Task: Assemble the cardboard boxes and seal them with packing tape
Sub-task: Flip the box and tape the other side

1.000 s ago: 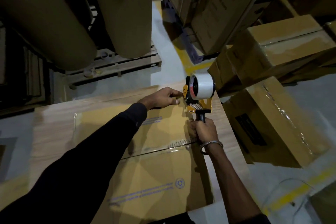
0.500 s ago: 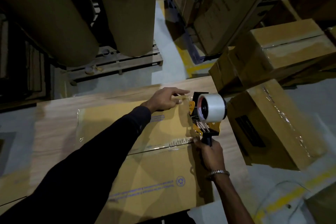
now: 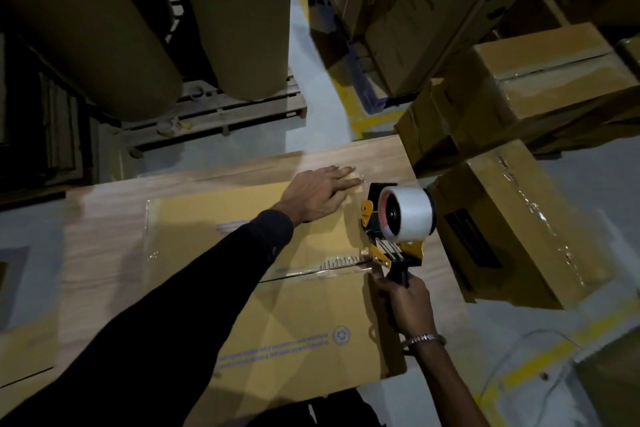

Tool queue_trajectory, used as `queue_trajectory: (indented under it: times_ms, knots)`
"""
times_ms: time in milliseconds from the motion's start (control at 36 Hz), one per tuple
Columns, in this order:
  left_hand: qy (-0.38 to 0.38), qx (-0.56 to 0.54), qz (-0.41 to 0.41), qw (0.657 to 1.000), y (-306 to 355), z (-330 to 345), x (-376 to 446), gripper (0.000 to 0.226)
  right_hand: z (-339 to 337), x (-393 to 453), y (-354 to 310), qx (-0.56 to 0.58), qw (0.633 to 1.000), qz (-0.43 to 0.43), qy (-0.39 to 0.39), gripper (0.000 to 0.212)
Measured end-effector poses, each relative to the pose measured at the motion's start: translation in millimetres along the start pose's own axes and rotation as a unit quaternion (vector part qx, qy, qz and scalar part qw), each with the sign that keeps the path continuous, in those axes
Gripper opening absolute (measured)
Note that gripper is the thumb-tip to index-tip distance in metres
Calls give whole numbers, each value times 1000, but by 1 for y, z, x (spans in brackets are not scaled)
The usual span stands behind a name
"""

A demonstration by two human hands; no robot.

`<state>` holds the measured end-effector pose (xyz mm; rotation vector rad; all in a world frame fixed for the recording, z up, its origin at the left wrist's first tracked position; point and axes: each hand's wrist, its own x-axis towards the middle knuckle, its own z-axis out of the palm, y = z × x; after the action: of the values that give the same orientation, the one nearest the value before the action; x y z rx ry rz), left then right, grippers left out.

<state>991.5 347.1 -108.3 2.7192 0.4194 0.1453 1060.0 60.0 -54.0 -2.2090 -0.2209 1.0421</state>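
Left hand [image 3: 320,192] flat, press the tape end onto the box [image 3: 277,305] while your right hand [image 3: 408,302], gripping the tape dispenser [image 3: 398,222], pulls steadily toward you.

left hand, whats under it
The left hand lies flat, fingers straight, on the cardboard box by a clear tape strip. The part beneath the palm is hidden.

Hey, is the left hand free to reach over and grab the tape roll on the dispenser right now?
Probably yes. The left hand lies flat and holds nothing, pressing the box top just beside the tape roll. Nothing stands between them; the right hand grips only the dispenser handle below.
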Motion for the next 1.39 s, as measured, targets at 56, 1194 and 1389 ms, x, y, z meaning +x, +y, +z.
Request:
queue_trajectory:
  times_ms: [56,1194,1389]
  knots:
    - [-3,5,-4,1000,-2,2,0,58,-3,-9,9,2,1000,4,-6,24]
    - [-20,57,-137,989,58,23,-20,70,0,-21,21,13,998,-60,27,14]
    - [-8,49,-129,990,60,24,-22,67,-7,-42,42,40,998,-51,14,9]
